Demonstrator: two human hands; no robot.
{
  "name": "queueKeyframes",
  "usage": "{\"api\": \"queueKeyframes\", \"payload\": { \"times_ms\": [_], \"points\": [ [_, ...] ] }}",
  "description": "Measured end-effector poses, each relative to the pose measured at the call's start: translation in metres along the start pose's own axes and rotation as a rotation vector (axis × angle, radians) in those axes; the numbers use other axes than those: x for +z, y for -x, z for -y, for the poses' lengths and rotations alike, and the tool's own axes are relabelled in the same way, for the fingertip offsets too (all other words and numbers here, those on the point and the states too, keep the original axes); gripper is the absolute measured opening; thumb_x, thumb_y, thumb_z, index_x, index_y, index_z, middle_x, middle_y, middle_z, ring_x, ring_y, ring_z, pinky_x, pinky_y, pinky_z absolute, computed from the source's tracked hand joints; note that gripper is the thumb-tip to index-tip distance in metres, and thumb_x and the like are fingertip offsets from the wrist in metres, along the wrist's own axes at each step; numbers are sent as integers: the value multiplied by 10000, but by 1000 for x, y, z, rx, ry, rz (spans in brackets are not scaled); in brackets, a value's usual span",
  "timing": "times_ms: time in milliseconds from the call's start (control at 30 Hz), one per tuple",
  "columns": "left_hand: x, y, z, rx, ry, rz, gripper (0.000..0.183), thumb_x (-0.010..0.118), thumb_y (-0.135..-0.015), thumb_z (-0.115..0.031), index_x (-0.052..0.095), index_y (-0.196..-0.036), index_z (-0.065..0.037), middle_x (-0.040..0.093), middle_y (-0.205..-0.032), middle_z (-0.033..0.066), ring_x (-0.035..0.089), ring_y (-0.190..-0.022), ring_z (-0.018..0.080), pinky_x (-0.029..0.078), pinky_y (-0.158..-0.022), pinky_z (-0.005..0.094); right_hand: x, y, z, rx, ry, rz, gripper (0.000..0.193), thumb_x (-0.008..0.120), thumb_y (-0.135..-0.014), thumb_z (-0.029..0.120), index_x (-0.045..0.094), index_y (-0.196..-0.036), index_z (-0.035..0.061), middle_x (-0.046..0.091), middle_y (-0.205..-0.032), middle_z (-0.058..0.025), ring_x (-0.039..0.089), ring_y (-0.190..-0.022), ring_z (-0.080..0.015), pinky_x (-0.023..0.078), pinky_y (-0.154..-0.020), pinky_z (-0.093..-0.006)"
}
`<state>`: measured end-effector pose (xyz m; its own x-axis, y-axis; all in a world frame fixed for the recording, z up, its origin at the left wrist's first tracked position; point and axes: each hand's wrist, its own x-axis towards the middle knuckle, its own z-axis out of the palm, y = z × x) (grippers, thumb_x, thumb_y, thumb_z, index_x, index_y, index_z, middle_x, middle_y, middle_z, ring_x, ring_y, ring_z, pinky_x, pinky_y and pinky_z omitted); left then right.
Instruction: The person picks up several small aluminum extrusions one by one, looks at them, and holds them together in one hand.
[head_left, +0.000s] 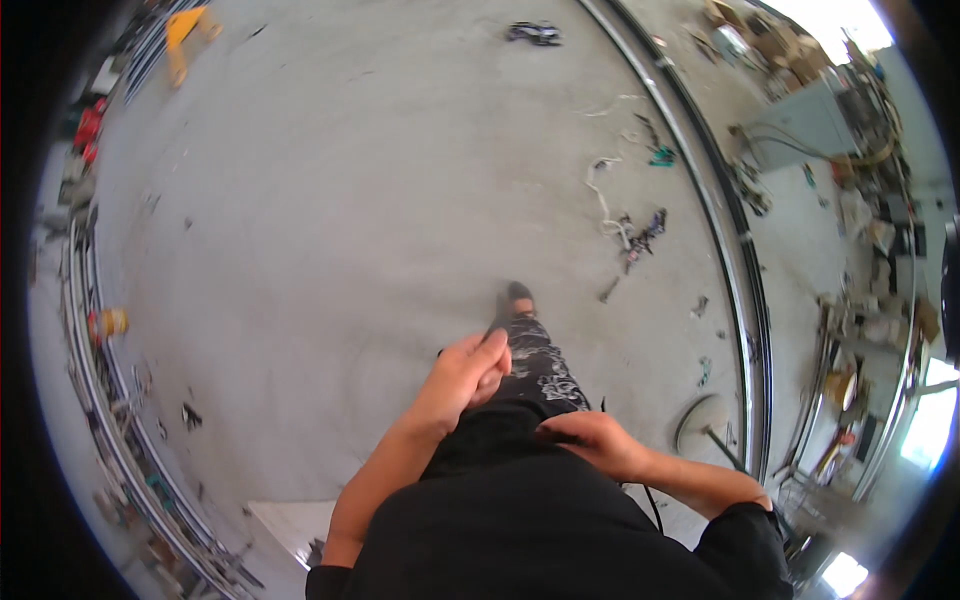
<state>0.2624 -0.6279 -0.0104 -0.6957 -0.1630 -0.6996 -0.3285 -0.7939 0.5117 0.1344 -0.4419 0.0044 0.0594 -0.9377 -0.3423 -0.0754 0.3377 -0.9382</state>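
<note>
A workshop: smooth grey floor (350, 180), long silvery metal bars (135, 490) at eight o'clock, boxy pale-grey cabinet (805, 125) at two.

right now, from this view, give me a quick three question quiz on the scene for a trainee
1. True or false: the white cord lies on the floor, left of the long metal rail.
2. Which hand is nearer the shoe? A) left hand B) right hand
3. Fill in: in the picture, the round stand base is to the ____ of both hands.

Key: 1. true; 2. A; 3. right
</note>
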Motion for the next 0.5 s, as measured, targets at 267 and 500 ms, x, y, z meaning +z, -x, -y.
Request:
{"api": "queueKeyframes", "payload": {
  "times_ms": [267,500],
  "points": [
    [-24,-8,-14,200,281,8,344,372,-956,-333,442,-732,-81,296,-554,-53,274,-421,38,214,-374,190,-10,-39,0,208,-744,-34,222,577,-852,91,538,-1016,-53,574,-865,-47,533,-791,-114,432,-743,-246],
    [-35,-29,4,258,200,-79,336,408,-943,-324,496,-751,-62,401,-579,-25,376,-480,74,283,-421,209,13,-71,6,408,-623,391,285,606,-852,147,548,-1072,-24,592,-948,-7,520,-887,-55,419,-795,-201]
  ]
}}
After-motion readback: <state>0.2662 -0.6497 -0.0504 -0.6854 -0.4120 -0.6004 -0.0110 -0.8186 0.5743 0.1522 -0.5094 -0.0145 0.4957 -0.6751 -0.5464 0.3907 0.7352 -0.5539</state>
